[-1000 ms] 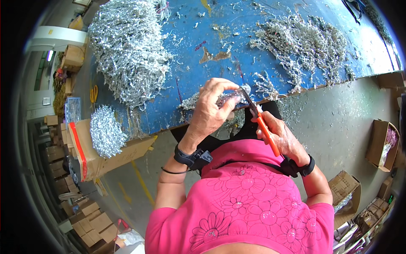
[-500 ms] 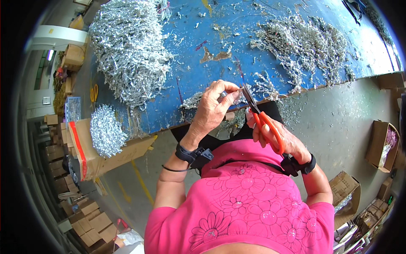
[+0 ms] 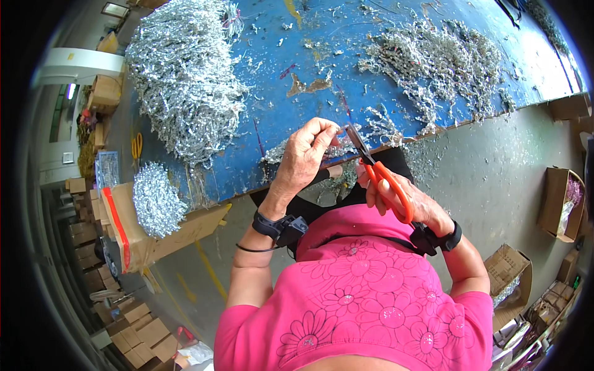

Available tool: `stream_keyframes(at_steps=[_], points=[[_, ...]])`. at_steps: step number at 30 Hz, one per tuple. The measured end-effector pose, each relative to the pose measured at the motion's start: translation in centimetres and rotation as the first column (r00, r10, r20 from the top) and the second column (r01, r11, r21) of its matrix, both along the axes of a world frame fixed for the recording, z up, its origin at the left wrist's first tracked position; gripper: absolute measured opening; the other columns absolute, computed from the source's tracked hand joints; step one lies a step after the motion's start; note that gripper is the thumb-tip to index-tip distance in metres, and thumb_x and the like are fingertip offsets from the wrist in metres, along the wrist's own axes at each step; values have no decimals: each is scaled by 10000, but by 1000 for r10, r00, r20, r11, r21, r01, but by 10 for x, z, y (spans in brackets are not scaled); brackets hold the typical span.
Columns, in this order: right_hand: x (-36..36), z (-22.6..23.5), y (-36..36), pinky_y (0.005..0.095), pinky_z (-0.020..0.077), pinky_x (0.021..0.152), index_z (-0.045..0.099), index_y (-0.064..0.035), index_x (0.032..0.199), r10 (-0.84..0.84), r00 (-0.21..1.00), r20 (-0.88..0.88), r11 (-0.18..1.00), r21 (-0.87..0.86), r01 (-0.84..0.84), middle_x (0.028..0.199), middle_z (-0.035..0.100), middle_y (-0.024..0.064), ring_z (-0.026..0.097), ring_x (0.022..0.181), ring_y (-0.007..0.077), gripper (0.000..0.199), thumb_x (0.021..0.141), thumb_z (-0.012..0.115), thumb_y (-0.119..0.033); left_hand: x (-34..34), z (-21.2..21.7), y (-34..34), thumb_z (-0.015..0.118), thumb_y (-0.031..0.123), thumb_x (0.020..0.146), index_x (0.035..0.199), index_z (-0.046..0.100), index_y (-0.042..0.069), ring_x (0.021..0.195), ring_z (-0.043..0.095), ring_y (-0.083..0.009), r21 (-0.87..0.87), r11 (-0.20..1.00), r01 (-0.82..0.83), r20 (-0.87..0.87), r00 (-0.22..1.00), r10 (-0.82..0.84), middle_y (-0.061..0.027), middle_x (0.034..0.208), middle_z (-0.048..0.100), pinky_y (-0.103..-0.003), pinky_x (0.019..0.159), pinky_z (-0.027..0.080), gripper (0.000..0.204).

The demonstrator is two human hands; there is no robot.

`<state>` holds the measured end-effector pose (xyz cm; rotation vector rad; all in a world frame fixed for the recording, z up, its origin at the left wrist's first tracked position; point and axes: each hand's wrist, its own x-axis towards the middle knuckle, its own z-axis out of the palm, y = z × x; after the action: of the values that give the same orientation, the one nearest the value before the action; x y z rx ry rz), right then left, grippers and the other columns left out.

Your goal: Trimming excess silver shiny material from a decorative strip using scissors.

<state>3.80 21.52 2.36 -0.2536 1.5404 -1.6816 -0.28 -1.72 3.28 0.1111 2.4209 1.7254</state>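
Note:
Over the near edge of the blue table, my left hand [image 3: 302, 159] is closed in a pinch. Whatever lies between thumb and fingertips is too small to make out. Just right of those fingertips are the blades of a pair of scissors [image 3: 399, 190] with orange handles, pointing up and left. My right hand [image 3: 417, 203] holds the scissors, its fingers through the loops. A thin line of silver tinsel [image 3: 275, 153] lies along the table edge behind my left hand. To the right of the blades is a small frayed silver sprig [image 3: 383, 127].
A big heap of silver tinsel strands [image 3: 185, 80] covers the table's left side. A duller silver pile [image 3: 442, 68] lies at the right. A silver bundle [image 3: 158, 201] rests on a cardboard box [image 3: 133, 238] at the left. Yellow-handled scissors [image 3: 137, 147] hang nearby. Open cartons [image 3: 560, 204] stand on the floor.
My left hand and the scissors have shifted slightly left. The silver bit seen at my left fingertips earlier is now harder to see. The heaps look unchanged.

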Motion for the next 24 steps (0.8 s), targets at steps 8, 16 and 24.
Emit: stream_keyframes(at_steps=[8,16,24], points=[[2,-7,1,259,435,573,468,-37,1236,-11,1000,2,997,-71,11,756,578,46,537,611,104,495,998,425,-469,0,0,-1,540,193,990,963,621,18,753,594,-87,-14,1000,12,4,1000,-12,-26,786,641,-253,665,472,194],[3,-8,-2,243,429,578,470,-7,1224,-26,997,-71,999,23,28,774,578,46,519,628,100,650,950,432,-596,2,-2,-1,545,160,978,964,622,11,762,618,-115,-1,999,40,-12,999,-40,-47,827,640,-274,676,491,168],[2,1,-8,300,458,561,513,-35,1090,-53,995,-84,985,157,66,724,566,45,548,611,122,406,949,565,-412,2,-3,-4,547,142,967,970,620,4,767,635,-159,-42,997,60,-26,998,-61,-87,858,630,-296,680,496,156]])
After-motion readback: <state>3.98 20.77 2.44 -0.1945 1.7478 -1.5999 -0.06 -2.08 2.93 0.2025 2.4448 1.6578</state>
